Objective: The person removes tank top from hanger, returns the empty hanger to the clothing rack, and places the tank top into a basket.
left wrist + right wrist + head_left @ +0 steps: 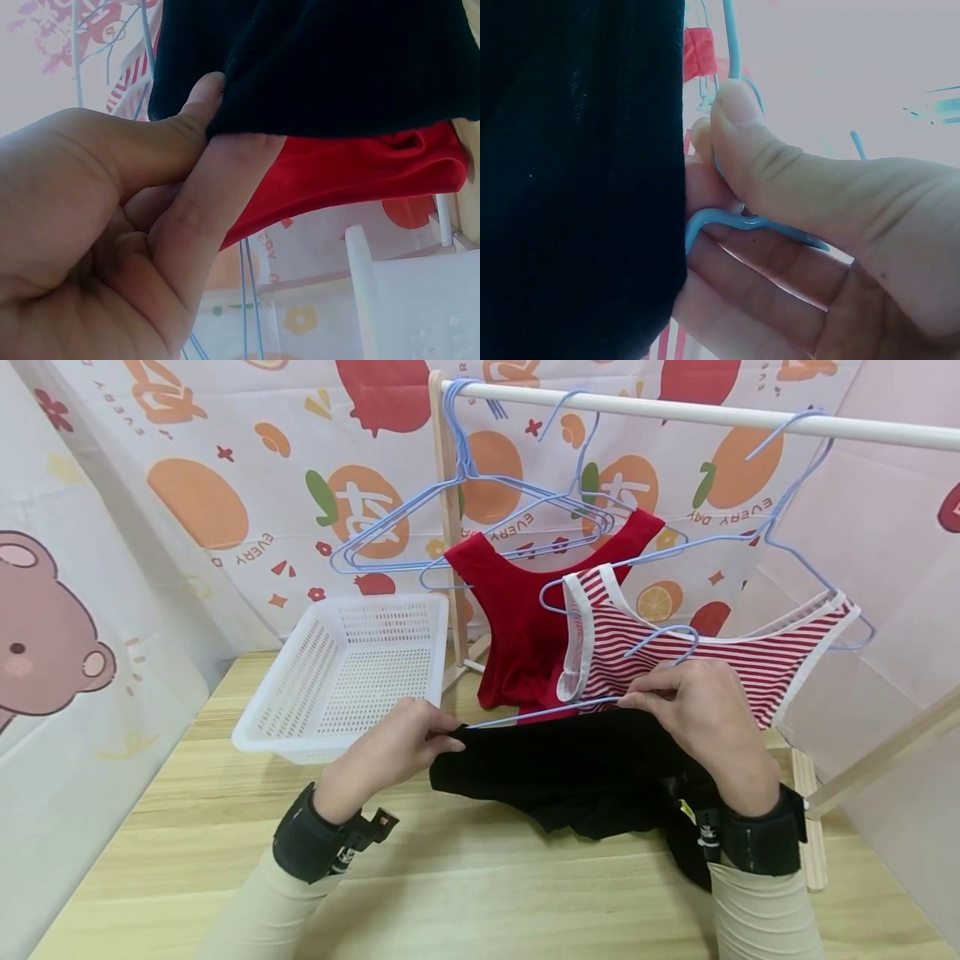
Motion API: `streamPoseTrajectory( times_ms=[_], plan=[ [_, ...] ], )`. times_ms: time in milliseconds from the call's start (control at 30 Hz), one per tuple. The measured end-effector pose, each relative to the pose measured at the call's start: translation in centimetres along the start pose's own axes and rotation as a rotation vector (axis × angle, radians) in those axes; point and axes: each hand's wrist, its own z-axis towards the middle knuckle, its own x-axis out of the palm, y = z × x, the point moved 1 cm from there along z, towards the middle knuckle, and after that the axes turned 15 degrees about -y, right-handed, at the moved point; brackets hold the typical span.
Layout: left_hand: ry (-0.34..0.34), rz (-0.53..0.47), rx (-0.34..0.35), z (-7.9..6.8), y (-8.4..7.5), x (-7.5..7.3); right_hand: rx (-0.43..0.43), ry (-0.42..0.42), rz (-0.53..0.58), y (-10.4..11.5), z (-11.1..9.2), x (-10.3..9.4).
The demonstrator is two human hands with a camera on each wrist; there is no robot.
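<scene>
A black garment [555, 768] is stretched sideways above the table, with a blue hanger [536, 715] along its upper edge. My left hand [397, 752] pinches the garment's left end. In the left wrist view, the thumb and index finger [225, 176] grip the black cloth [337, 67]. At the right, my right hand [705, 718] holds the hanger just below its hook. The right wrist view shows the blue wire [731, 37] between thumb and fingers, beside the black cloth [577, 180]. The hanger's right part is hidden behind the hand and cloth.
On the white rail [690, 414] hang a red top [517, 618], a red-and-white striped top [660, 656] and several bare blue hangers [405, 522]. A white plastic basket [277, 710] stands at the left on the wooden table [480, 893].
</scene>
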Motion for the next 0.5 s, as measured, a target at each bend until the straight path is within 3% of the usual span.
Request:
streamPoseTrajectory(
  times_ms=[500],
  plan=[
    [0.003,0.003,-0.034,0.11,0.65,-0.18,-0.028,-0.043,0.018,-0.29,0.03,-0.51]
  ],
)
